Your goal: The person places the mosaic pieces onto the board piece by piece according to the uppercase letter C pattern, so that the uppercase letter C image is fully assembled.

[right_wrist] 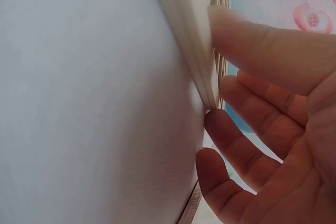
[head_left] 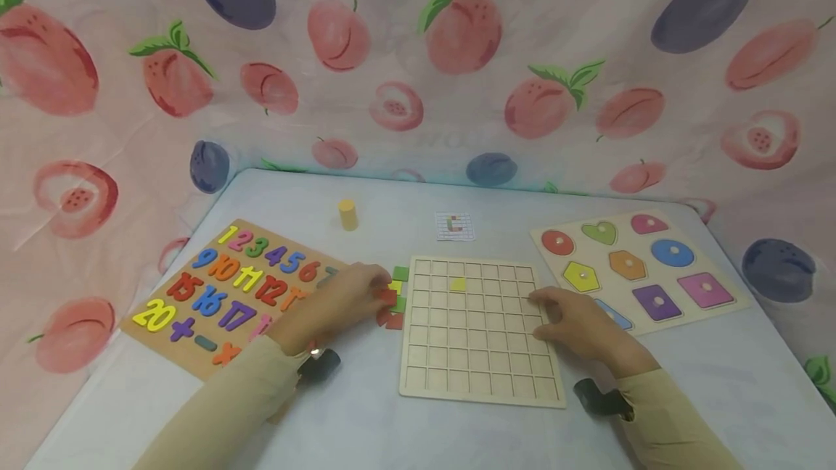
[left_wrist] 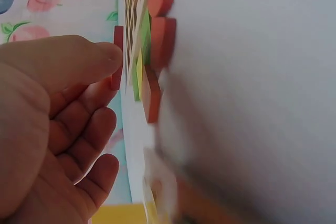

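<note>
My left hand (head_left: 339, 303) pinches a thin red square tile (left_wrist: 118, 35) between thumb and fingertips, raised over a small pile of tiles. In that pile lie a green tile (head_left: 401, 273), red tiles (head_left: 394, 321) and a partly covered yellow one, along the left edge of a wooden grid board (head_left: 480, 325). One yellow piece (head_left: 459, 283) sits in an upper cell of the board. On the board's right edge, my right hand (head_left: 581, 321) rests its loosely bent fingertips, thumb and fingers apart.
A number board (head_left: 189, 343) with colourful digits lies left, partly under my left forearm. To the right is a shape puzzle (head_left: 627, 296) with knobbed pieces. Behind the grid stand a yellow cylinder (head_left: 348, 216) and a small pattern card (head_left: 455, 226).
</note>
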`<state>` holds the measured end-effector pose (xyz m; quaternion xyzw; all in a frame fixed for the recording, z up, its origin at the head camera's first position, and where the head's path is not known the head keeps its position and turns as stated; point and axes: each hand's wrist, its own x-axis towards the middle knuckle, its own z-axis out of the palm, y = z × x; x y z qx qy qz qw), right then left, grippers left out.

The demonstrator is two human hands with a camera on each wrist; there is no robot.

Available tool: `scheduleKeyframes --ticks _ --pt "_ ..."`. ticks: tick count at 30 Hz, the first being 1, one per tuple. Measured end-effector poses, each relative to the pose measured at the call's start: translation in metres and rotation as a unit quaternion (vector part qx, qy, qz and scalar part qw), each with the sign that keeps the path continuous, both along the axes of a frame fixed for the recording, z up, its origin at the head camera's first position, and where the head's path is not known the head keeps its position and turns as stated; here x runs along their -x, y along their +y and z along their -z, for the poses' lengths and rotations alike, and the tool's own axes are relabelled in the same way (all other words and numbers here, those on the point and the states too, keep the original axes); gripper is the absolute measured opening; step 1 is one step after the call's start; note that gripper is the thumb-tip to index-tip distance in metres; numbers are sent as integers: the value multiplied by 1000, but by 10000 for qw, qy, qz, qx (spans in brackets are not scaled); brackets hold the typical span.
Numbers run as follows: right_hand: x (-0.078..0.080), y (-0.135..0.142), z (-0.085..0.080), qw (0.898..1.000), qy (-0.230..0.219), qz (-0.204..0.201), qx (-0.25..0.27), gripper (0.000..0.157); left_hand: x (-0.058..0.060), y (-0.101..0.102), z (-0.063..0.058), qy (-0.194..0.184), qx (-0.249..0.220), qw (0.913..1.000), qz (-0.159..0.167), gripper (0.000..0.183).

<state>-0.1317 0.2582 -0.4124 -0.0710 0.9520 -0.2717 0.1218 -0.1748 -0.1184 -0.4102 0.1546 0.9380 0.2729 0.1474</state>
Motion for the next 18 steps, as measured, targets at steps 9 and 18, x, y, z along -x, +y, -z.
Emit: scheduleKeyframes --ticks 9,18 --pt "0 0 0 10000 45 -54 29 56 22 37 0 192 -224 9976 621 39" --pt "-1 -1 -2 10000 29 -1 32 56 40 71 8 438 -431 9938 929 39"
